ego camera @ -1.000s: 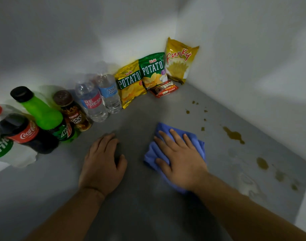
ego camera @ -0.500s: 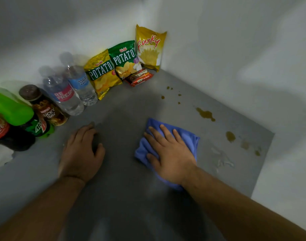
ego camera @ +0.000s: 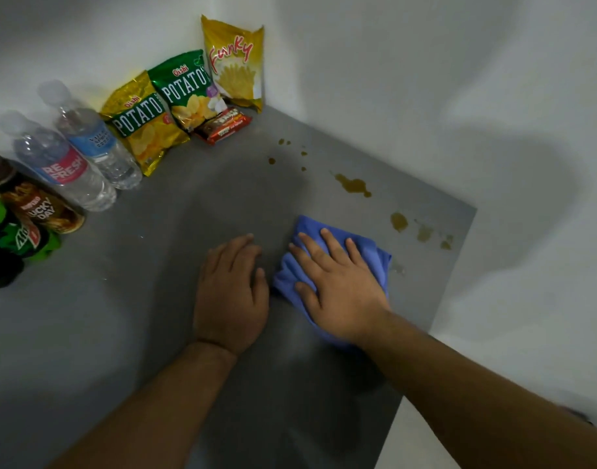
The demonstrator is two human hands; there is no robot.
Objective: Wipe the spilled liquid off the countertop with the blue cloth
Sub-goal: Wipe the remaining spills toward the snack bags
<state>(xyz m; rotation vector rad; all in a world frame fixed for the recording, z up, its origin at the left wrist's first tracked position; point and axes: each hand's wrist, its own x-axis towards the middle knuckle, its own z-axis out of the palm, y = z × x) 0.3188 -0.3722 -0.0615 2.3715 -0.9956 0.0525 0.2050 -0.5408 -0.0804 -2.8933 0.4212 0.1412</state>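
Note:
My right hand point(ego camera: 337, 286) lies flat, fingers spread, on the crumpled blue cloth point(ego camera: 375, 255) and presses it onto the grey countertop point(ego camera: 155, 299). My left hand point(ego camera: 229, 286) rests palm down on the bare counter just left of the cloth, holding nothing. Brown spilled liquid lies beyond the cloth: a larger puddle point(ego camera: 353, 186) near the right wall, a blot point(ego camera: 399, 221) with fainter smears point(ego camera: 425, 233) to the right, and small drops point(ego camera: 283, 154) further back. A faint wet patch point(ego camera: 399, 269) shows at the cloth's right edge.
Snack bags stand in the back corner: a yellow Funky bag point(ego camera: 234, 62), two potato chip bags point(ego camera: 185, 89), a red packet point(ego camera: 222, 125). Water bottles point(ego camera: 87, 147) and soda bottles point(ego camera: 26, 218) line the left wall. White walls enclose the counter; its right edge point(ego camera: 436, 299) drops off.
My right hand has slid the cloth to the right, toward the brown blots. My left hand has come closer beside the cloth. The view has swung right.

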